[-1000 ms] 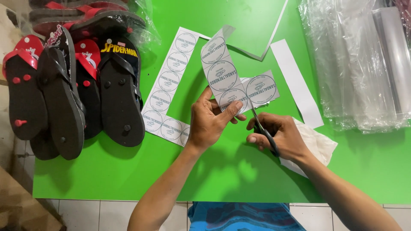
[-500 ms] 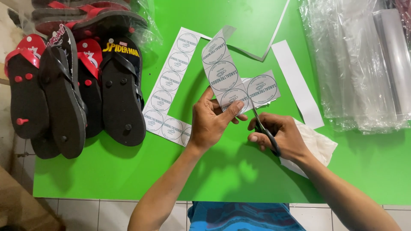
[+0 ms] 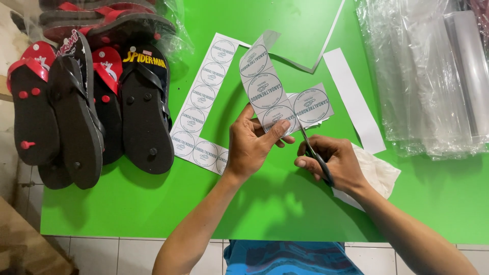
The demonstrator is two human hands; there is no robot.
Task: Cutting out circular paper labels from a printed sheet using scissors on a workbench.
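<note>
Pinched between thumb and fingers, the left hand (image 3: 252, 145) holds up a strip of paper labels (image 3: 270, 97) with round printed circles, right in the middle of the frame just above the green table (image 3: 285, 203). Right hand (image 3: 331, 163) is curled through the handles of a pair of scissors (image 3: 311, 150), fingers closed around them, and the blades poke up into the bottom edge of that strip, between two of the circles. Can't really tell how far apart the blades are, the strip covers the tips.

Just left of the hands, an L-shaped sheet of the same round labels (image 3: 196, 117) lies flat on the table, part of it tucked under the left wrist. A plain white paper strip (image 3: 354, 104) lies at an angle to the right of the held piece, and a crumpled white scrap (image 3: 379, 173) sits under the right wrist.

Far left of the frame there's a bunch of black and red flip-flops (image 3: 86, 112) lined up, some still in plastic up top. Upper right is a stack of clear plastic bags (image 3: 428, 76), well apart from the cutting.
</note>
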